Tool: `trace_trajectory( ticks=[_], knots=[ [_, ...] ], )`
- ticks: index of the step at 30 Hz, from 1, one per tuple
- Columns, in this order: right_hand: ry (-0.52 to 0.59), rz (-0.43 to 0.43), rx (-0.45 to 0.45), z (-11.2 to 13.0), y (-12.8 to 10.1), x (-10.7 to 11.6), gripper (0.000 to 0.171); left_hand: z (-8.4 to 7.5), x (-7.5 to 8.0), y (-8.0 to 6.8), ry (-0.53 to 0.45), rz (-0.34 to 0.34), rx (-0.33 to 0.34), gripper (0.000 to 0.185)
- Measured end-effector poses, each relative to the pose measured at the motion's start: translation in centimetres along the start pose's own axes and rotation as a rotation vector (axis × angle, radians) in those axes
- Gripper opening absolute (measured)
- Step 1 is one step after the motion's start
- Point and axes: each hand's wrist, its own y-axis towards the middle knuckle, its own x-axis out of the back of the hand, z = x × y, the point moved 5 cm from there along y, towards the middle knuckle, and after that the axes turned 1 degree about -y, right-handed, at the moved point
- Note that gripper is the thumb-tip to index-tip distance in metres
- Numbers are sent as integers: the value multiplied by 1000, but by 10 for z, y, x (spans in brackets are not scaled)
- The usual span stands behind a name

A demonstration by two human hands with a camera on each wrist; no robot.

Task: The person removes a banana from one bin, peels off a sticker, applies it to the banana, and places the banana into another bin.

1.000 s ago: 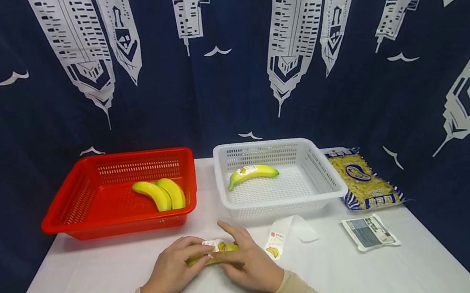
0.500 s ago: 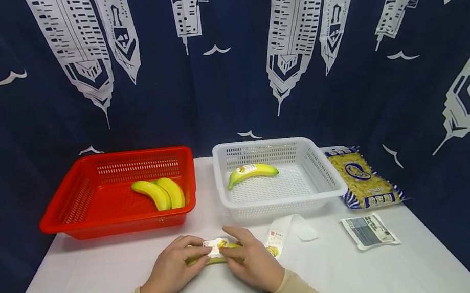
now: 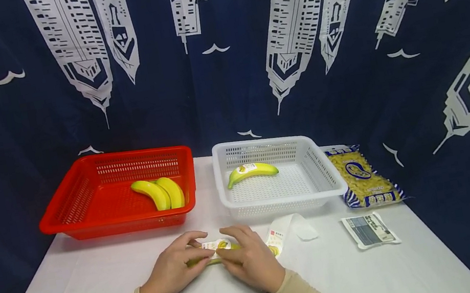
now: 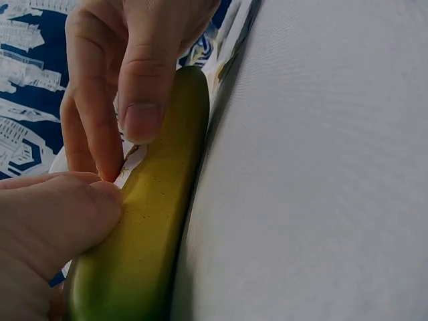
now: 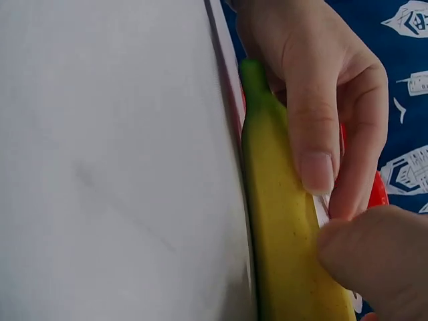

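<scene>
A yellow banana with green ends lies on the white table, partly hidden by both hands. On its upper side is a white sticker with a banana picture. My left hand holds the stem half, thumb on the near side and fingers over the label's edge. From the other end my right hand grips the banana, its thumb and index finger right at the sticker's lower edge. The thumbs and fingertips of the two hands almost meet there, with a sliver of label showing between them.
Behind stand a red basket with two bananas and a white basket with one stickered banana. A curled label strip lies right of my hands, then a small packet and a pasta bag.
My right index finger has come down and in toward the label's middle, and the right hand has drawn closer to the left. The left fingers have lifted slightly; the banana stays put.
</scene>
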Motion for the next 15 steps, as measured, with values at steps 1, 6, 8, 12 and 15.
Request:
trace_trajectory(
  ticks=[1,6,8,12,15],
  knots=[
    [13,4,1,-1,0,-2,21,0,0,0,1,4,-9,30],
    [40,17,-54,-3,-2,-6,21,1,-2,0,1,28,15,30],
    [41,20,-78,-3,-2,-7,21,2,-3,0,-1,37,32,31],
    [67,25,-115,-2,-2,-7,18,2,-4,0,-14,53,58,30],
    [73,28,-140,-2,-2,-8,17,2,-4,1,-22,61,74,30]
  ],
)
